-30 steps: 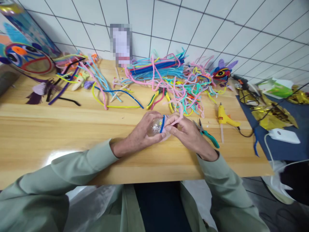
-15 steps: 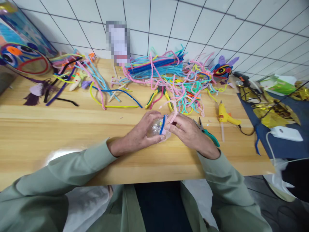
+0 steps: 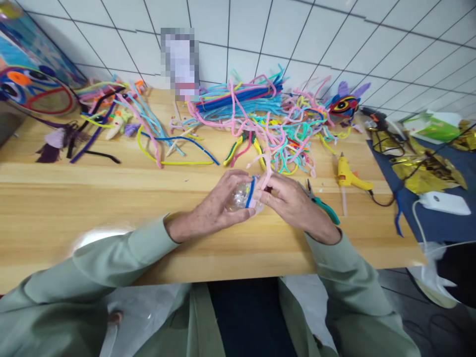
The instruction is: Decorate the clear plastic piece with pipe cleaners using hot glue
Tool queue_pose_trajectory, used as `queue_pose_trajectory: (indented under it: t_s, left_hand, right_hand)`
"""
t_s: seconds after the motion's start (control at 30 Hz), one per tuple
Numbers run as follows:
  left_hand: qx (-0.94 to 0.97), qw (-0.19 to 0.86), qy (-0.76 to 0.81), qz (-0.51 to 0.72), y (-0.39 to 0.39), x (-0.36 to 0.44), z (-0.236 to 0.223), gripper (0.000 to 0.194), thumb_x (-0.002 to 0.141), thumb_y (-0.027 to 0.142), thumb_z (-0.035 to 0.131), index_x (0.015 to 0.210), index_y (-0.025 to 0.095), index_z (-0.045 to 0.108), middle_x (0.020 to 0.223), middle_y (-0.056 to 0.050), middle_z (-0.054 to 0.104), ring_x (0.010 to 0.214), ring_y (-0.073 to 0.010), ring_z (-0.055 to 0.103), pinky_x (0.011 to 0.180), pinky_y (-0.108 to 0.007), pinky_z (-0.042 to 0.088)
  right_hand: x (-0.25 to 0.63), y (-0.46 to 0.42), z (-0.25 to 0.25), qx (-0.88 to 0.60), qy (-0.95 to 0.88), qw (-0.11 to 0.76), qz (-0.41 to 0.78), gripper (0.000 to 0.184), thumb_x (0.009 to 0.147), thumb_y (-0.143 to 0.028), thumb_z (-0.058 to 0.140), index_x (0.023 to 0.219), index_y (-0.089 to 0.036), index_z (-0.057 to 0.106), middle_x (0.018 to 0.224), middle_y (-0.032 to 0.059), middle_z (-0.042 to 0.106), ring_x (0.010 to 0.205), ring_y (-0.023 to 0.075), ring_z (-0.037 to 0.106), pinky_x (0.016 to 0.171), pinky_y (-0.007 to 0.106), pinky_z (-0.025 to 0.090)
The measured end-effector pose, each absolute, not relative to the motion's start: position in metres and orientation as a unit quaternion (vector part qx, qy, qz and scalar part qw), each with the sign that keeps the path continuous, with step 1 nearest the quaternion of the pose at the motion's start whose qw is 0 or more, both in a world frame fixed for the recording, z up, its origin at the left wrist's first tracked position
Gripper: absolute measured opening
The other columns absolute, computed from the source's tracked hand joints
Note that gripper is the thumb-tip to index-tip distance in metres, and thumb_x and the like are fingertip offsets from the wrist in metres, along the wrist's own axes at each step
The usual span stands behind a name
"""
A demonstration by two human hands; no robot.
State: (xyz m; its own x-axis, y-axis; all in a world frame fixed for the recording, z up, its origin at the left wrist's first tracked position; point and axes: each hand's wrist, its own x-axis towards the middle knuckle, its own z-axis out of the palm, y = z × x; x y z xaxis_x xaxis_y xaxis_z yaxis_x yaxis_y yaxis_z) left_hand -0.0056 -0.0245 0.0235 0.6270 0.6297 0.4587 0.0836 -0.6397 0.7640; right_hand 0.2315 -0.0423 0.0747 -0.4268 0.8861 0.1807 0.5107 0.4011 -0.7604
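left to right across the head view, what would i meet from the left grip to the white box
Left grip, clear rounded object with blue fuzzy band, right grip, teal-handled metal pliers, yellow plastic glue gun, white plastic box.

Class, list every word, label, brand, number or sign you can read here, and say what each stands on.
Readable text: none.
Pixelated panel by the wall: blurred out, unreadable.
Green-and-white packet: any print is too blurred to read.
White adapter: its mark is too small to read.
Held clear rounded object: no lettering can be made out.
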Motion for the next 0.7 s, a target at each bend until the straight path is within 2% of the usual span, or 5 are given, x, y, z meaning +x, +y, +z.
queue_pose_trajectory:
  t_s: [0.27,0.4,0.7]
  left_hand:
    - [0.819,0.367,0.209,0.389,-0.0252,-0.0035,0.0208,0.058,0.101,0.036,0.075,0.151,0.03,0.045,0.144,-0.013,0.057,0.146,-0.0307,0.053,0.124,-0.056,0.049]
    - [0.816,0.372,0.205,0.392,-0.0256,-0.0034,0.0199,0.059,0.1,0.037,0.075,0.152,0.031,0.047,0.145,-0.013,0.059,0.149,-0.0329,0.051,0.125,-0.058,0.048]
    - [0.818,0.367,0.196,0.397,-0.0255,-0.0028,0.0159,0.058,0.101,0.038,0.074,0.153,0.032,0.047,0.147,-0.014,0.056,0.149,-0.0334,0.051,0.124,-0.059,0.049]
  right_hand:
    - [0.2315,-0.0393,0.0727,-0.46,-0.756,0.322,0.338,0.037,0.104,-0.056,0.066,0.084,-0.025,0.067,0.089,0.0027,0.071,0.083,0.0201,0.065,0.078,0.037,0.049]
    - [0.2297,-0.0395,0.0719,-0.475,-0.747,0.318,0.339,0.039,0.102,-0.058,0.067,0.083,-0.024,0.066,0.085,0.0022,0.069,0.078,0.0193,0.061,0.074,0.036,0.047]
    - [0.2299,-0.0397,0.0723,-0.482,-0.738,0.317,0.35,0.034,0.099,-0.049,0.071,0.078,-0.022,0.066,0.076,-0.0005,0.062,0.069,0.0157,0.053,0.067,0.033,0.039]
